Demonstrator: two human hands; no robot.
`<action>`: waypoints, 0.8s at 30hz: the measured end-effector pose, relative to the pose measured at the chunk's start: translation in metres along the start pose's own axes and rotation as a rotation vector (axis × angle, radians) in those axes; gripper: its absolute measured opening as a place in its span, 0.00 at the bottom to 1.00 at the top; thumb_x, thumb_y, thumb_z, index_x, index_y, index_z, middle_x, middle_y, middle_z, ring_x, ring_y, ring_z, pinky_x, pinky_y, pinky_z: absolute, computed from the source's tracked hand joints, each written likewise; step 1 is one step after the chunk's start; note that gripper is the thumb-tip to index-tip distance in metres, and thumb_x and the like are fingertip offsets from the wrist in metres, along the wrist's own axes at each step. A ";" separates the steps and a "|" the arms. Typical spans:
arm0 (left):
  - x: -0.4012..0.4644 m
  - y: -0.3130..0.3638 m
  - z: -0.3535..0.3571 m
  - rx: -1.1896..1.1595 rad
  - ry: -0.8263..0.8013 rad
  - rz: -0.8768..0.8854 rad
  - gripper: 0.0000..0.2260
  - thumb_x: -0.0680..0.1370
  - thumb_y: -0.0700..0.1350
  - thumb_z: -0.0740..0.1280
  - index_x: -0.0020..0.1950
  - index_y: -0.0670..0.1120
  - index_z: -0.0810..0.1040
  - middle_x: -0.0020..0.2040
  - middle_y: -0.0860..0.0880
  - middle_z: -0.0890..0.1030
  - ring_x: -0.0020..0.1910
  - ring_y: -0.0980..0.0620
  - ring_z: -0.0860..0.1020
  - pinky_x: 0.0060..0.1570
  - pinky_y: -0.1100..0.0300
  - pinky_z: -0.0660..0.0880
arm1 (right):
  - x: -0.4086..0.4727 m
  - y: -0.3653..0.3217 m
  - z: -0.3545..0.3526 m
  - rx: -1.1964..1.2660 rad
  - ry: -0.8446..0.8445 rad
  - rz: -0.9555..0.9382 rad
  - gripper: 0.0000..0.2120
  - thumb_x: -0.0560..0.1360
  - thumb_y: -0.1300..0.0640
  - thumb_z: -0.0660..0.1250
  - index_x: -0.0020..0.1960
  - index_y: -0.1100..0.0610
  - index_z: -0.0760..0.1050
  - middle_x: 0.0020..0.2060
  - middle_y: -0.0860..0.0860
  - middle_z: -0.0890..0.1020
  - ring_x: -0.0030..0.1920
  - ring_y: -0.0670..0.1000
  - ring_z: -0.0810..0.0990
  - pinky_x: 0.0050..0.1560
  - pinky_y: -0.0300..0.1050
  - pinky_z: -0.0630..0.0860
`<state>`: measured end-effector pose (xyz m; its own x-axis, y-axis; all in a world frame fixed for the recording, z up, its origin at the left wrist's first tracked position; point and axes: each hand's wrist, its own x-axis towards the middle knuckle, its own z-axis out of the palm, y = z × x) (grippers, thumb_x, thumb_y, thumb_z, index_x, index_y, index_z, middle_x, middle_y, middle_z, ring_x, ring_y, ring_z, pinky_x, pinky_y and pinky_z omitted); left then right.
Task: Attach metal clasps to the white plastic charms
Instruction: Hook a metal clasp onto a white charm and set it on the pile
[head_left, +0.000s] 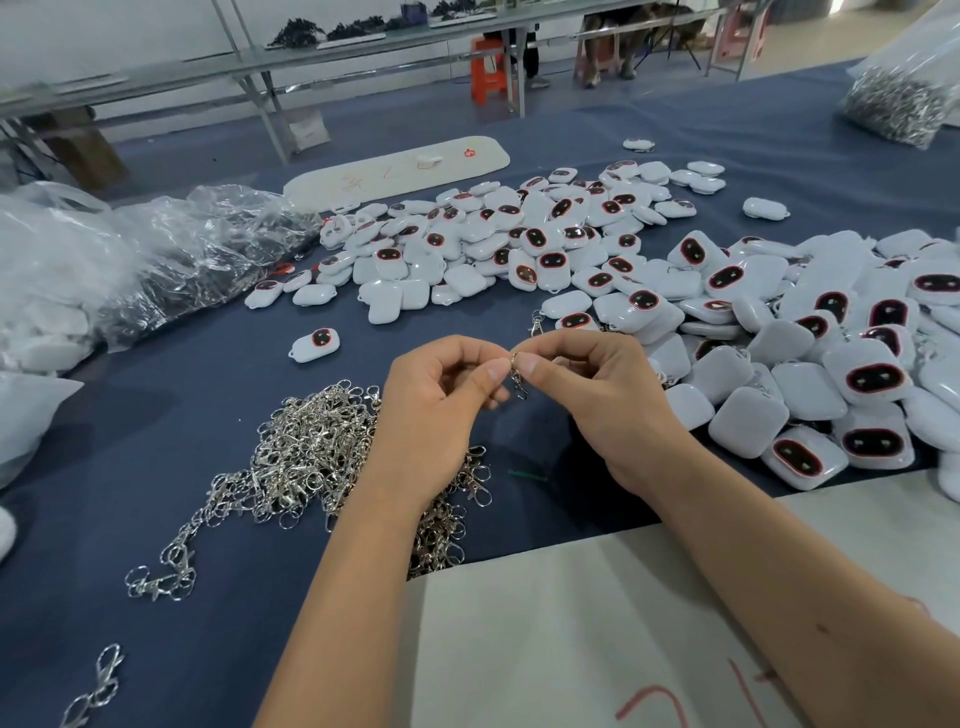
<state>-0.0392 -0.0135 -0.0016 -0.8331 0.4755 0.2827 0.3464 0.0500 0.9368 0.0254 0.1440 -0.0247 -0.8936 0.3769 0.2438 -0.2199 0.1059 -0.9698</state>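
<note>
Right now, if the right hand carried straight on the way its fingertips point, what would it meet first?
The right hand points left, so probably the left hand's fingertips, pinching the same small silver metal clasp; depth is uncertain.

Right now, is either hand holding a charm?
No: both the left hand and the right hand pinch one metal clasp; no charm is held.

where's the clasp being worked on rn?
Head view, centre: the clasp is pinched between the fingers of the left hand and right hand, above the blue cloth, right of the clasp pile.
</note>
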 end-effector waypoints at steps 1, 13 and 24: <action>0.000 0.000 0.000 -0.002 0.000 -0.003 0.05 0.80 0.36 0.69 0.48 0.42 0.84 0.36 0.52 0.83 0.36 0.57 0.80 0.42 0.65 0.78 | 0.000 0.000 0.000 -0.006 0.000 0.000 0.04 0.76 0.53 0.73 0.47 0.50 0.87 0.32 0.43 0.78 0.37 0.48 0.69 0.43 0.41 0.69; -0.002 0.000 0.004 0.255 0.051 0.036 0.10 0.81 0.37 0.66 0.45 0.50 0.80 0.37 0.53 0.81 0.39 0.55 0.80 0.44 0.58 0.78 | -0.001 0.001 0.002 -0.165 0.013 -0.021 0.04 0.78 0.54 0.74 0.44 0.48 0.86 0.27 0.44 0.72 0.31 0.44 0.64 0.34 0.37 0.64; -0.002 0.003 0.007 0.308 0.064 0.120 0.09 0.82 0.38 0.66 0.45 0.50 0.79 0.36 0.53 0.81 0.37 0.54 0.80 0.44 0.54 0.79 | -0.007 -0.009 0.004 -0.131 0.035 -0.080 0.05 0.78 0.57 0.75 0.43 0.50 0.85 0.30 0.64 0.69 0.31 0.51 0.62 0.32 0.45 0.60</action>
<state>-0.0332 -0.0082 -0.0012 -0.8006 0.4382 0.4088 0.5494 0.2644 0.7926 0.0318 0.1372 -0.0175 -0.8605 0.3943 0.3226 -0.2348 0.2548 -0.9380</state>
